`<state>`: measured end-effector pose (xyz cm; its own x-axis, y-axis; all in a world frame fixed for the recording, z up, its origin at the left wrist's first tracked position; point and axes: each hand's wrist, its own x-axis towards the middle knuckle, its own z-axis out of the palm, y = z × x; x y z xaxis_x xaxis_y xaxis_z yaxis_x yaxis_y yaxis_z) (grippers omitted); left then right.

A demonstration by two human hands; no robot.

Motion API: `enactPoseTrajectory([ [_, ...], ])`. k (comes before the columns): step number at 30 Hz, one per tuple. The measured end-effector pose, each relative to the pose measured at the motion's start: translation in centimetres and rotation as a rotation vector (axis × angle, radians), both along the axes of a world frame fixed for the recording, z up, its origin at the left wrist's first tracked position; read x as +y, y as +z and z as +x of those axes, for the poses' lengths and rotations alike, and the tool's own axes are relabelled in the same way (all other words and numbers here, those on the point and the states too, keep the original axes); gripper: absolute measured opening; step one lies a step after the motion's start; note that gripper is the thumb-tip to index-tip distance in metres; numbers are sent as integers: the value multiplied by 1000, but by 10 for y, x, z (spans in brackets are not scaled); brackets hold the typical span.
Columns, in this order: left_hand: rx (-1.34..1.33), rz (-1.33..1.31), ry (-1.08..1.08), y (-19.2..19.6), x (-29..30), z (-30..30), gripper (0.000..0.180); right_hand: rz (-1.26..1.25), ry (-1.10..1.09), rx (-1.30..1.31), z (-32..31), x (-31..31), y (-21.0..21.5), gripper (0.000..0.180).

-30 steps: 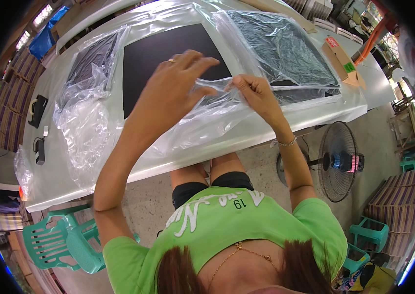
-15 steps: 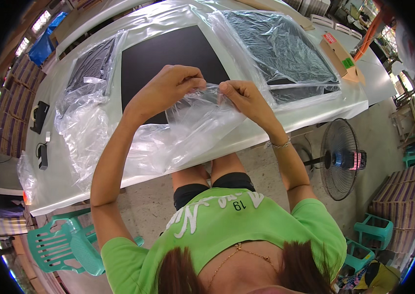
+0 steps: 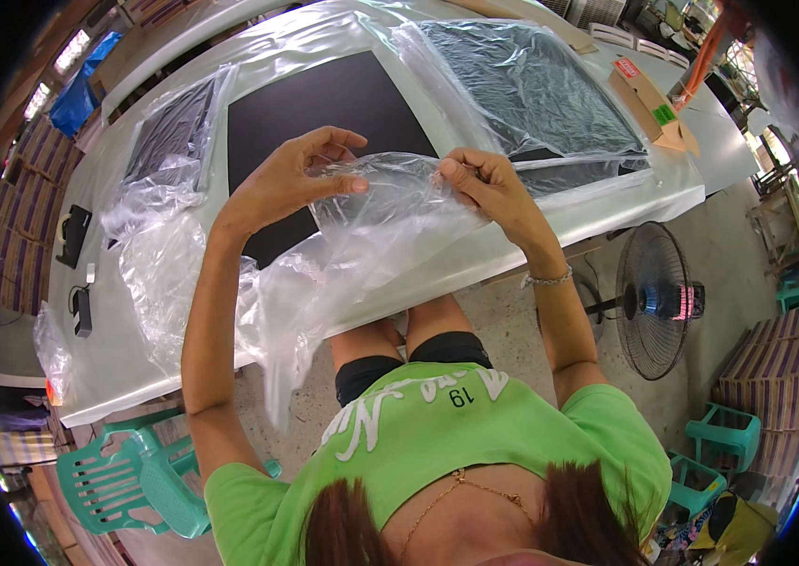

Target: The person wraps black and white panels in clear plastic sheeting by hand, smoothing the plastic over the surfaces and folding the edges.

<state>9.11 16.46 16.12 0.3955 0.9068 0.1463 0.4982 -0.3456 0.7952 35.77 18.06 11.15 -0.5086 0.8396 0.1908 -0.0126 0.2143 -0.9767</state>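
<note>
A white table (image 3: 597,203) curved across the upper half of the frame. A flat black panel (image 3: 324,113) lay bare at its upper centre, part of it hidden behind the hands. To the upper right, a second dark panel in a clear wrapper (image 3: 531,94) rested on the table, and beyond it a brown cardboard box (image 3: 649,99) sat near the far edge. At the upper left lay another wrapped dark panel (image 3: 168,127), with crumpled loose plastic (image 3: 159,274) spilling toward the near edge below it. Small black devices (image 3: 74,236) lay at the far left. A standing fan (image 3: 658,302) stood on the floor at the right, and a green plastic chair (image 3: 131,476) at the lower left.

The clear plastic bag (image 3: 380,226) was held up at the centre of the frame, in front of the black panel, its lower part drooping over the table's near edge. The left hand (image 3: 291,179) pinched its top edge between thumb and fingers. The right hand (image 3: 484,184) gripped the same edge just beside it, fingers curled, the bag stretched between both.
</note>
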Motion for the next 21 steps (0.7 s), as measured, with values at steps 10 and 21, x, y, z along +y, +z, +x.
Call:
enactPoseTrajectory([
  [10, -159, -251, 55, -9, 1, 1, 41, -54, -68, 20, 7, -2, 0, 32],
  [21, -247, -74, -164, -30, -1, 68, 69, 157, -266, 40, 47, -3, -43, 23],
])
